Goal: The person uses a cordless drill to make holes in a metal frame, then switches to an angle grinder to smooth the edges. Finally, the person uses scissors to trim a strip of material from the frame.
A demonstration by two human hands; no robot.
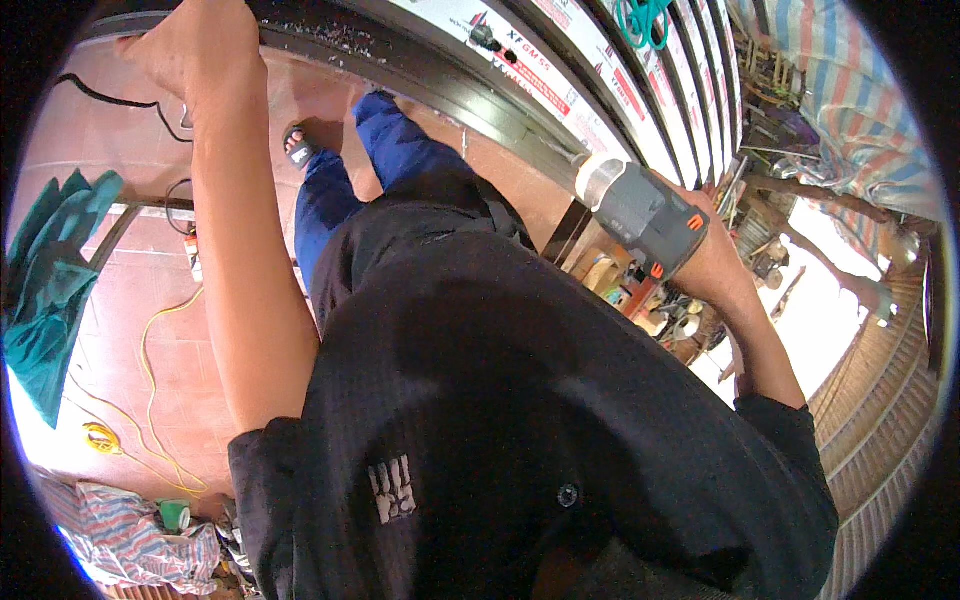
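My right hand [712, 258] is wrapped round a dark grey cordless drill [645, 212] with orange marks and a pale front collar. Its bit points up and left toward the edge of a dark metal profile [450, 85]; whether the tip touches it I cannot tell. At the upper left, my left hand [195, 45] is by the dark profile's far left end, with most of its fingers hidden or cut off by the picture's edge. Pale shavings [320, 45] lie scattered along the dark surface. Beyond it run several long profiles [590, 75] in white and red protective film.
A small black part [485, 38] and a green cord [642, 20] lie on the wrapped profiles. A yellow cable [150, 350] crosses the tiled floor at left, near teal cloth [50, 290]. Tools and clutter [640, 300] stand at right, below a striped tarp [870, 100].
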